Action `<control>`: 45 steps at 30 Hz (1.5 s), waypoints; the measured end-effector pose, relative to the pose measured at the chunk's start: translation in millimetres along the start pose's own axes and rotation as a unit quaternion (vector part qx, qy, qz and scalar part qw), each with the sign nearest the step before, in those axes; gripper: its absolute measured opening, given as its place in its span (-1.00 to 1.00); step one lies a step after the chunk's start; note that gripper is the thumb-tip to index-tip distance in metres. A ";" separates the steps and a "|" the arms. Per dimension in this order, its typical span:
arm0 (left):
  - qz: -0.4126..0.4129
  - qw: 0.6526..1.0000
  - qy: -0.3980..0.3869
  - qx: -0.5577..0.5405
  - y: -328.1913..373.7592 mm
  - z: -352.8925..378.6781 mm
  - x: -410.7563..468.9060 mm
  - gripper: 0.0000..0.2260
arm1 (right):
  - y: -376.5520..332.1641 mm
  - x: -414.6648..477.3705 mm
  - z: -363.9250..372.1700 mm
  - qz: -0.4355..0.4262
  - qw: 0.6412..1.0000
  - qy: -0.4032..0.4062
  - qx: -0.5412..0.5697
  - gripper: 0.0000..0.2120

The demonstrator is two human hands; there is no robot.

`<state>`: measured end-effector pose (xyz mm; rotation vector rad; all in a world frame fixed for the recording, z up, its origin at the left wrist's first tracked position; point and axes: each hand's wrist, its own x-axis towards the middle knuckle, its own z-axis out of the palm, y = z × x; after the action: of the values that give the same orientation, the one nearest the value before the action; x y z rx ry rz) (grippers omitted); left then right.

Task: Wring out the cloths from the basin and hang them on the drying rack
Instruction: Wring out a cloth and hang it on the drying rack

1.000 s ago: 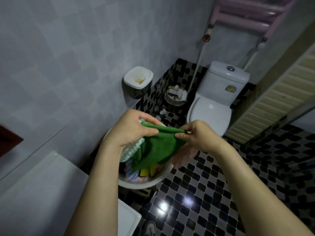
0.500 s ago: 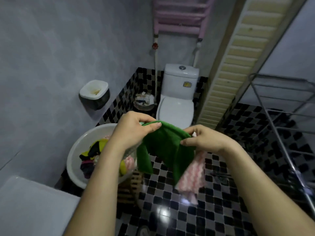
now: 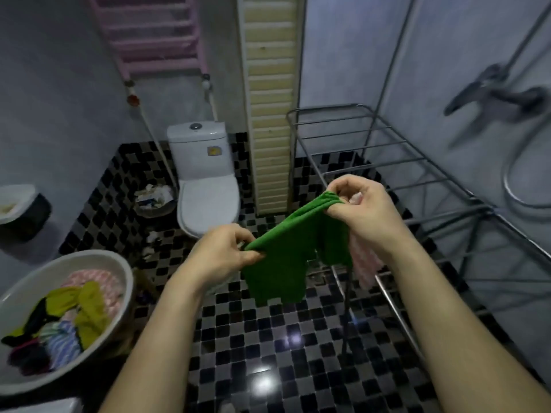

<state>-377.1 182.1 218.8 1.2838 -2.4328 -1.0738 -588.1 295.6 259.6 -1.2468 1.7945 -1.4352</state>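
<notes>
The left hand (image 3: 222, 254) and the right hand (image 3: 366, 210) each pinch an upper corner of the green cloth (image 3: 286, 257), stretched in the air just before the drying rack (image 3: 417, 180), on no bar yet. A pink striped cloth (image 3: 365, 263) hangs under the right hand. The basin (image 3: 125, 281), well left of the rack, holds many cloths: most work remains, I judge.
</notes>
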 end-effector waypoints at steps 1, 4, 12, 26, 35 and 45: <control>0.007 1.000 0.003 0.009 5.6 11.9 4.2 -0.92 | 2.6 -3.1 -12.3 -0.001 1.000 0.024 -0.012 -0.77; 0.036 0.999 -0.018 0.035 17.9 43.4 18.4 -0.85 | 15.1 -8.4 -50.9 0.010 0.993 0.104 -0.060 -0.73; 0.094 0.995 0.023 -0.036 64.6 94.9 70.7 -0.87 | 58.9 -14.0 -146.0 0.107 0.919 0.323 -0.198 -0.81; 0.121 0.975 -0.093 -0.159 155.5 128.9 156.1 -0.87 | 67.9 12.6 -213.4 0.126 0.868 0.442 -0.187 -0.83; 0.232 0.945 -0.191 -0.131 229.9 190.3 152.5 -0.68 | 94.7 29.1 -202.3 0.183 0.913 0.103 -0.351 -0.87; 0.303 0.950 -0.070 -0.004 253.3 200.1 160.0 -0.90 | 161.4 18.1 -233.4 0.232 0.955 -0.062 -0.176 -0.89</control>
<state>-730.6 252.0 220.4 0.3944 -2.6404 -1.0079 -844.5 389.8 180.6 -0.9522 2.1332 -0.7845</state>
